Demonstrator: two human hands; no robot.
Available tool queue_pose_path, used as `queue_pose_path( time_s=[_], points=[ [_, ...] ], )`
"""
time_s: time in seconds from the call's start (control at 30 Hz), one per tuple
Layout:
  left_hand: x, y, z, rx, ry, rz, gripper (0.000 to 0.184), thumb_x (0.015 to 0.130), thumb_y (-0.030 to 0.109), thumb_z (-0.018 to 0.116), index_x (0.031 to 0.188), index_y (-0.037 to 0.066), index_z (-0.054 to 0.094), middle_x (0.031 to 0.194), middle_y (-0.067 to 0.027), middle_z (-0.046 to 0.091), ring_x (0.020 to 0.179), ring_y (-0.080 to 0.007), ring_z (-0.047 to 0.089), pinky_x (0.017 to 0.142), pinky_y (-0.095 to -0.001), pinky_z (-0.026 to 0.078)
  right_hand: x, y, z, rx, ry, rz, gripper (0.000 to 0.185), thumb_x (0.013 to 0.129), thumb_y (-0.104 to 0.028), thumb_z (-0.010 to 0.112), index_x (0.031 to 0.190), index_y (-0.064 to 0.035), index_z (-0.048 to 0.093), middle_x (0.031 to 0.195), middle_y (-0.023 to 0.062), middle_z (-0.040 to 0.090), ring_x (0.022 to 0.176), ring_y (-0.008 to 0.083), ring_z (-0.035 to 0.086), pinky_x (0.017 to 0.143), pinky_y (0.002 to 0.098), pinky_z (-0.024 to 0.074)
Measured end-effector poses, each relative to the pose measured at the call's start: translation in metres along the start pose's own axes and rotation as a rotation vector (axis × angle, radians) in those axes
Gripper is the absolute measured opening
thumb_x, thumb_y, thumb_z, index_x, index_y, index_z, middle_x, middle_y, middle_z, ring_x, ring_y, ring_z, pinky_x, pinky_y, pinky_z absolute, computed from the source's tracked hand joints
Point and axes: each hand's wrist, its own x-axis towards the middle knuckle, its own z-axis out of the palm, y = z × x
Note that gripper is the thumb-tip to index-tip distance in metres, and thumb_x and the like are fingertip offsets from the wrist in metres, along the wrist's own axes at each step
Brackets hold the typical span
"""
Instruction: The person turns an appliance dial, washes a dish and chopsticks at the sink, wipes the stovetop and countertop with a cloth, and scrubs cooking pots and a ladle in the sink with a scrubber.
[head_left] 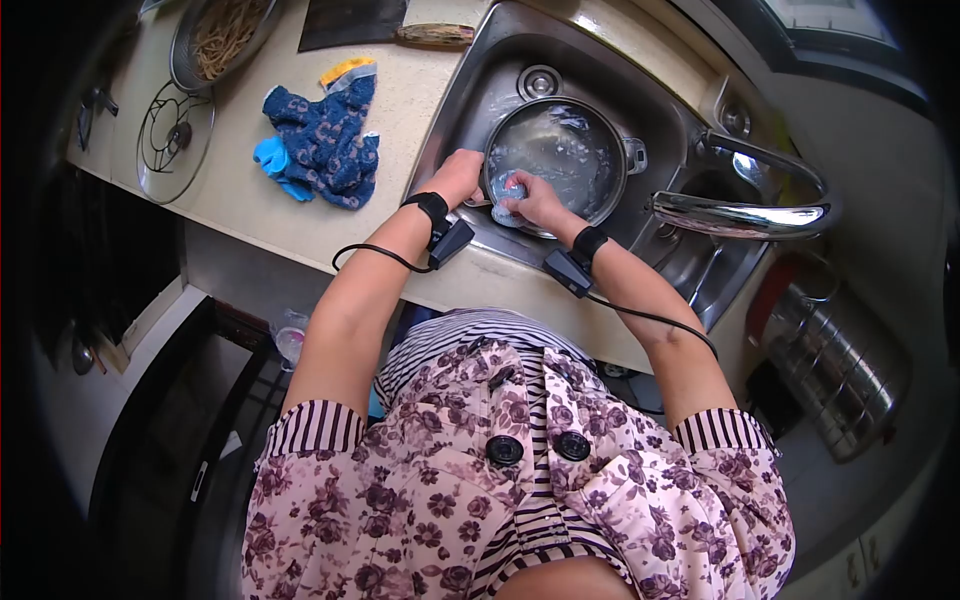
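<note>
A round metal pot (pixel 560 160) with cloudy, sudsy water in it sits in the steel sink. One side handle (pixel 636 156) points right, toward the tap. At the pot's left side, my left hand (pixel 458 178) is closed around the near handle, which is mostly hidden by the fingers. Inside the near-left edge of the pot, my right hand (pixel 540 203) pinches a pale bluish scrubbing cloth (pixel 507 207) against the inner wall. The cloth looks wet and crumpled; its exact weave is hard to make out.
The sink (pixel 455 120) has a drain strainer (pixel 540 83) behind the pot. A chrome tap (pixel 740 215) arches in on the right. On the left counter lie blue patterned fabric (pixel 325 140), a glass lid (pixel 175 142), a bowl (pixel 182 60) of brown strips and a cleaver (pixel 350 22).
</note>
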Motion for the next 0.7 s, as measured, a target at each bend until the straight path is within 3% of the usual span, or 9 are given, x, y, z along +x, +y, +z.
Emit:
queue_pose_path(
  time_s=[0.07, 0.2, 0.3, 0.43, 0.57, 0.6, 0.7],
  points=[
    [0.0, 0.002, 0.002, -0.026, -0.029, -0.029, 0.025, 0.058, -0.003, 0.07, 0.081, -0.008, 0.062, 0.079, -0.0272, 0.062, 0.08, -0.038, 0.064, 0.073, -0.0401, 0.051, 0.002, -0.001, 0.006, 0.118, 0.063, -0.008, 0.044, 0.069, -0.012, 0.076, 0.105, -0.0059, 0.051, 0.09, 0.0178, 0.064, 0.081, 0.0266, 0.064, 0.07, 0.0359, 0.0501],
    [-0.004, 0.015, -0.009, -0.093, -0.047, -0.056, 0.027, 0.059, -0.003, 0.07, 0.085, -0.006, 0.063, 0.08, -0.026, 0.062, 0.081, -0.037, 0.064, 0.073, -0.0396, 0.051, 0.033, 0.015, 0.016, 0.003, 0.338, -0.16, 0.058, 0.061, -0.013, 0.08, 0.109, -0.0047, 0.047, 0.093, 0.0214, 0.063, 0.088, 0.0337, 0.063, 0.077, 0.0389, 0.0488],
    [-0.003, 0.015, -0.006, -0.1, -0.044, -0.076, 0.028, 0.059, -0.002, 0.071, 0.087, -0.005, 0.063, 0.082, -0.0252, 0.063, 0.082, -0.0375, 0.064, 0.074, -0.04, 0.051, 0.038, -0.015, 0.007, 0.053, 0.445, -0.211, 0.05, 0.065, -0.005, 0.076, 0.106, -0.0035, 0.048, 0.083, 0.0116, 0.062, 0.073, 0.0169, 0.061, 0.063, 0.0313, 0.0517],
    [-0.003, 0.011, -0.004, -0.012, -0.002, -0.035, 0.031, 0.059, -0.001, 0.072, 0.089, -0.005, 0.063, 0.083, -0.0257, 0.062, 0.084, -0.0379, 0.063, 0.075, -0.0402, 0.05, 0.022, -0.035, 0.0, -0.042, 0.425, -0.313, 0.046, 0.067, -0.005, 0.073, 0.106, -0.0047, 0.049, 0.083, 0.0106, 0.062, 0.074, 0.0153, 0.06, 0.066, 0.0294, 0.0494],
    [-0.005, 0.016, -0.007, -0.071, -0.028, -0.1, 0.022, 0.066, -0.002, 0.066, 0.088, -0.006, 0.061, 0.084, -0.0265, 0.062, 0.086, -0.0374, 0.063, 0.074, -0.0415, 0.05, 0.027, -0.01, 0.004, 0.421, 0.294, -0.353, 0.04, 0.068, -0.011, 0.074, 0.101, -0.0071, 0.051, 0.083, 0.0055, 0.061, 0.074, 0.0162, 0.058, 0.07, 0.0283, 0.0469],
    [-0.005, 0.016, -0.007, -0.086, -0.03, -0.104, 0.02, 0.068, -0.001, 0.064, 0.087, -0.007, 0.061, 0.083, -0.0264, 0.062, 0.085, -0.0369, 0.064, 0.074, -0.0414, 0.05, 0.023, -0.015, 0.0, 0.577, 0.237, -0.275, 0.032, 0.072, -0.009, 0.073, 0.096, -0.0057, 0.052, 0.082, 0.0005, 0.057, 0.074, 0.0094, 0.053, 0.067, 0.025, 0.0449],
    [-0.004, 0.014, -0.006, -0.08, -0.017, -0.084, 0.015, 0.074, 0.0, 0.059, 0.086, -0.008, 0.06, 0.081, -0.0263, 0.062, 0.081, -0.0351, 0.065, 0.072, -0.0407, 0.05, 0.023, -0.017, -0.009, 0.615, 0.22, -0.221, 0.03, 0.072, -0.006, 0.072, 0.094, -0.0046, 0.052, 0.084, 0.0016, 0.056, 0.076, 0.009, 0.053, 0.067, 0.0252, 0.0449]
  ],
)
